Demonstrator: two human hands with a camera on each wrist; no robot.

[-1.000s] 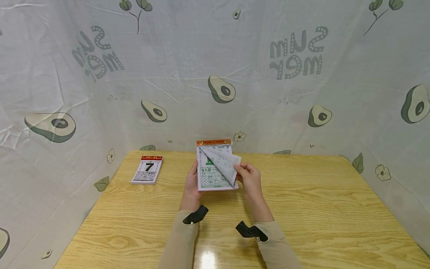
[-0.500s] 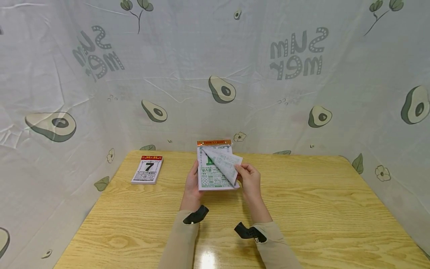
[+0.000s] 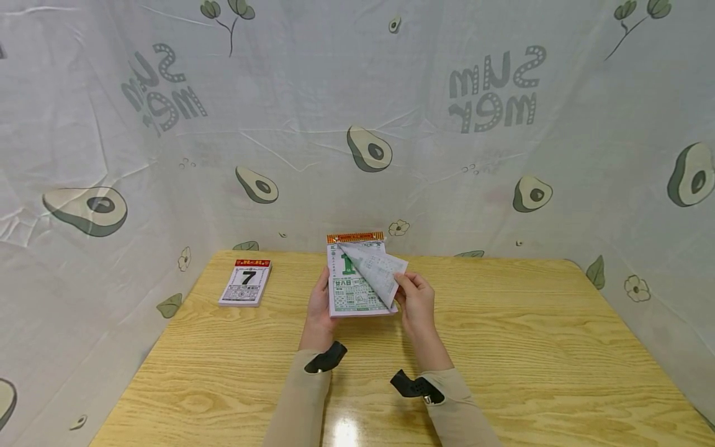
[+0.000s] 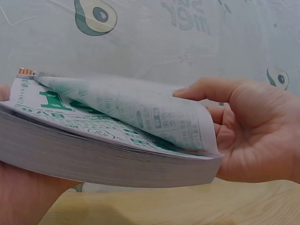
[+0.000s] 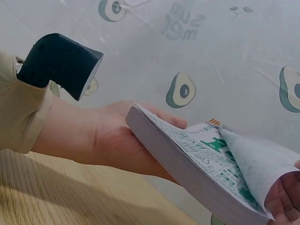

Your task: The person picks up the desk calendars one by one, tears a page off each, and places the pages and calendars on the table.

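A thick tear-off calendar (image 3: 349, 301) with green print and a red and gold top band is held up over the table. My left hand (image 3: 319, 307) grips it from beneath along its left side, thumb at the edge, as the right wrist view also shows. With thumb and forefinger my right hand (image 3: 416, 301) pinches the loose corner of the top sheet (image 3: 380, 270). That sheet is folded back diagonally from the lower right, its pale underside showing, and a green "1" appears on the page below. In the left wrist view the sheet (image 4: 154, 110) curls above the thick page block.
A smaller calendar (image 3: 246, 285) with a red top band and a black "7" lies at the table's back left. The wooden table (image 3: 530, 347) meets a pale curtain (image 3: 424, 180) printed with avocados at its back and sides. Each wrist wears a black camera mount (image 3: 326, 358).
My right hand has drawn the sheet's corner slightly to the right, uncovering more of the green "1". My left hand and the calendar have hardly moved.
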